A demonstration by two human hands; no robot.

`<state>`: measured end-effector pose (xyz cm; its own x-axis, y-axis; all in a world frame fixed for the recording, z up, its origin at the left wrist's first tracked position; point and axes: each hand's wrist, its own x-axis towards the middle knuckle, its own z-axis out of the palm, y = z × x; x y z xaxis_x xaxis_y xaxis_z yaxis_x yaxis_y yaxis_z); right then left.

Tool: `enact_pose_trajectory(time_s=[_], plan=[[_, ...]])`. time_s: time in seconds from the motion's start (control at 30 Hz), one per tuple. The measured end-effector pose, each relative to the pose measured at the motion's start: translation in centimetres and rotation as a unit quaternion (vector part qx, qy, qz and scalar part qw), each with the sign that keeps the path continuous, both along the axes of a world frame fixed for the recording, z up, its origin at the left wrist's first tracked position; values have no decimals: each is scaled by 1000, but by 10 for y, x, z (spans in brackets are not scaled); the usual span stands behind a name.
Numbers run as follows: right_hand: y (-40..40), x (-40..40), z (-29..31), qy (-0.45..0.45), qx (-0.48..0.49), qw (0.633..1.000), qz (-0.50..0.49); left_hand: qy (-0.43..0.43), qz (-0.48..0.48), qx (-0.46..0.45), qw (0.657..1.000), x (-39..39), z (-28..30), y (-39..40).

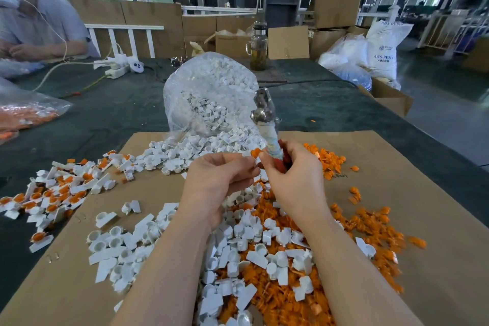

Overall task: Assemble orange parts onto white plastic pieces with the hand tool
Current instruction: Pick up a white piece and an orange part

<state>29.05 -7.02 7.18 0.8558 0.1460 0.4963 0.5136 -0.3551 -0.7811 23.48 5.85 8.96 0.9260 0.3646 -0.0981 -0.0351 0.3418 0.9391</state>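
Observation:
My right hand grips the red handles of the hand tool, whose metal head points up and away. Its fingertips also pinch a small orange part. My left hand is curled just left of it, fingertips meeting the orange part; whatever it holds is hidden by the fingers. Loose white plastic pieces and loose orange parts lie heaped on the cardboard sheet under my arms. Pieces with orange parts fitted lie in a pile at the left.
A clear bag of white pieces stands behind my hands. A bag of orange parts lies at the far left. Another person works at the table's back left, near a power strip. A glass jug stands behind.

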Motion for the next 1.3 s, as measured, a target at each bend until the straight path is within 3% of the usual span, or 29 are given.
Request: enact_pose_trajectory(time_s=[0.2, 0.53, 0.73, 1.0, 1.3], plan=[[0, 0, 0, -15, -19, 1000, -6, -18, 12, 22, 1000, -2, 2, -1], [-2, -1, 3, -35, -23, 999, 2, -26, 58, 164, 984, -2, 3, -5], [-2, -2, 3, -35, -13, 999, 13, -31, 60, 162, 984, -3, 3, -4], [-2, -3, 3, -48, -32, 998, -1, -20, 81, 261, 962, -2, 3, -5], [0, 0, 4, -15, -19, 1000, 16, -23, 95, 241, 966, -2, 4, -7]])
